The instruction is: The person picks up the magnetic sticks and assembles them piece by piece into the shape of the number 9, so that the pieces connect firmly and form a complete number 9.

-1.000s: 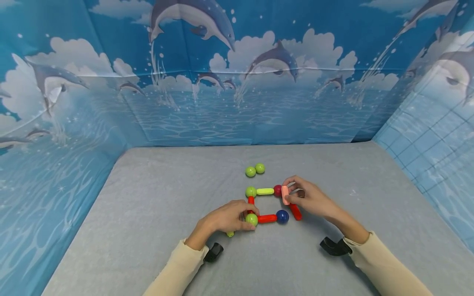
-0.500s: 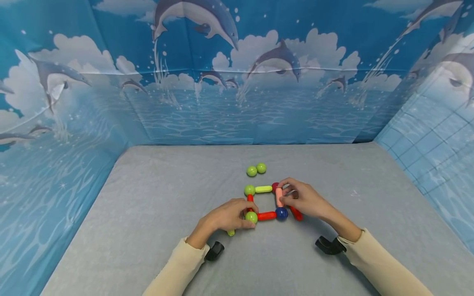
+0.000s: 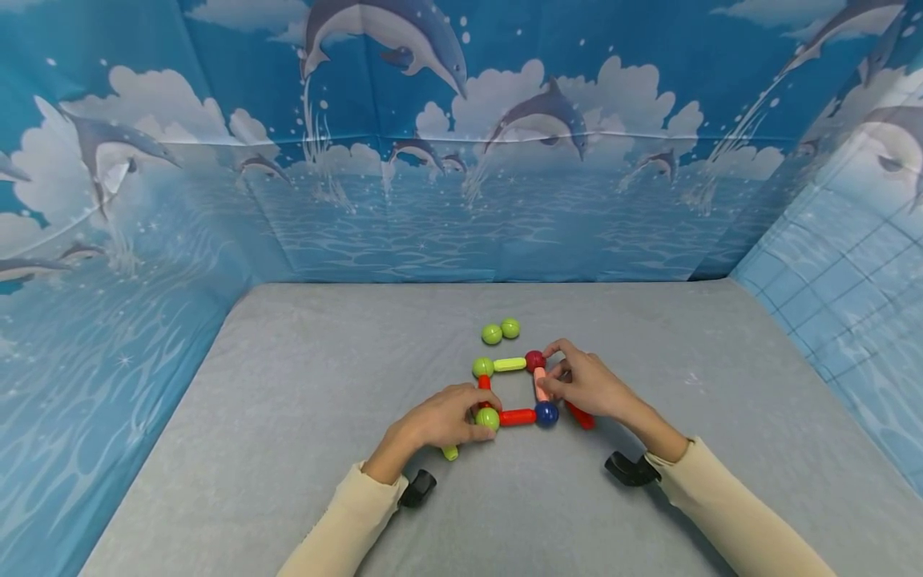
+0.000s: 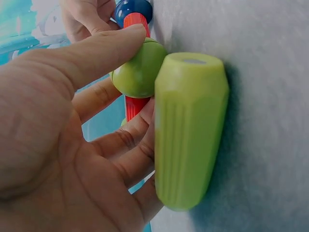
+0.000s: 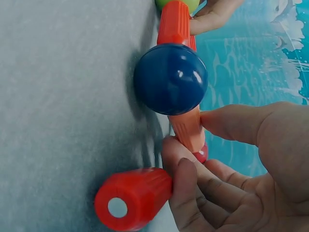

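Note:
Rods and balls form a four-sided frame on the grey cloth. My left hand [image 3: 454, 417] holds the near-left green ball [image 4: 141, 70] between thumb and fingers. From that ball a red rod [image 3: 517, 417] runs to a blue ball [image 5: 170, 79]. With my right hand [image 3: 587, 383] I pinch an orange-pink rod [image 5: 187, 128], which spans from the blue ball to a dark red ball [image 3: 535, 361]. A yellow-green rod [image 3: 509, 364] joins the dark red ball to the far-left green ball [image 3: 483, 367]. Another red rod [image 3: 485, 385], partly hidden by left fingers, closes the left side.
Two loose green balls [image 3: 492, 334] lie behind the frame. A loose red rod [image 5: 133, 199] lies under the right hand's side, and a loose yellow-green rod [image 4: 190, 133] beside the left hand. Dolphin-printed curtains [image 3: 433, 232] enclose the back and sides.
My right hand has brought the orange-pink rod left and down, from beside the dark red ball to between it and the blue ball. The left hand stays on the green ball.

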`<state>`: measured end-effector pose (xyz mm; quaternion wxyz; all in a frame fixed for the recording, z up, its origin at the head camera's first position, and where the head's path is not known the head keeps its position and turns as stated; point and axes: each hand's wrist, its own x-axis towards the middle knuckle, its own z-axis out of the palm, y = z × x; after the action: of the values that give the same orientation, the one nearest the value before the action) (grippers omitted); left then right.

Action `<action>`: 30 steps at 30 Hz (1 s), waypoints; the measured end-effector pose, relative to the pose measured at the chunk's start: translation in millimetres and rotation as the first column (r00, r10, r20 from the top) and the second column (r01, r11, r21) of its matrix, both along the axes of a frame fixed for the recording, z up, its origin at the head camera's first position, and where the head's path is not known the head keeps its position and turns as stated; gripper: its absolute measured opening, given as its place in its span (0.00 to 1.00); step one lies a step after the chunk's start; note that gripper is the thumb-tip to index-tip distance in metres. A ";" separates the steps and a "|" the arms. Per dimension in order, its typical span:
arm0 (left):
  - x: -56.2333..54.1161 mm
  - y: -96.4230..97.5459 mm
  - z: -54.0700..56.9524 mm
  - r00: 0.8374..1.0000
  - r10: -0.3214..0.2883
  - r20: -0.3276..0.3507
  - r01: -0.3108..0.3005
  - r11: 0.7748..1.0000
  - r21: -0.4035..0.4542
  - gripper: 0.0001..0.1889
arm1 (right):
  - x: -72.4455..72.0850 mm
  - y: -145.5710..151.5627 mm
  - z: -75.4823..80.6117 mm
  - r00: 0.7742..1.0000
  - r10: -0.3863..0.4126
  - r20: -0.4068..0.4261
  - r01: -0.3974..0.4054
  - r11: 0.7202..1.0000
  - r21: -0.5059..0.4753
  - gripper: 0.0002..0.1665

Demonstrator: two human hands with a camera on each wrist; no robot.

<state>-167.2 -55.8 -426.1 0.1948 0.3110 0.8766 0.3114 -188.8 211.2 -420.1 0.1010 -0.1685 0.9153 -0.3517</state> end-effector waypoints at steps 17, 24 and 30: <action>-2.7 -3.1 0.2 0.999 0.020 0.046 -0.020 1.000 0.003 0.23 | 15.2 24.2 -1.0 0.989 -0.027 -0.149 0.041 0.995 0.092 0.18; -4.5 -4.4 -0.5 0.999 0.021 0.045 -0.022 1.000 0.020 0.25 | 31.1 37.6 -2.0 0.999 0.007 -0.050 0.000 0.989 0.147 0.19; -3.7 -2.9 0.0 0.998 0.026 0.049 -0.026 1.000 0.017 0.25 | 41.7 40.5 -6.9 0.996 0.043 -0.074 -0.033 0.991 0.131 0.14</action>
<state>-170.9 -58.7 -426.1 0.2093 0.2936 0.8728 0.3289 -147.1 251.7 -427.0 0.0833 -0.1921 0.9361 -0.2827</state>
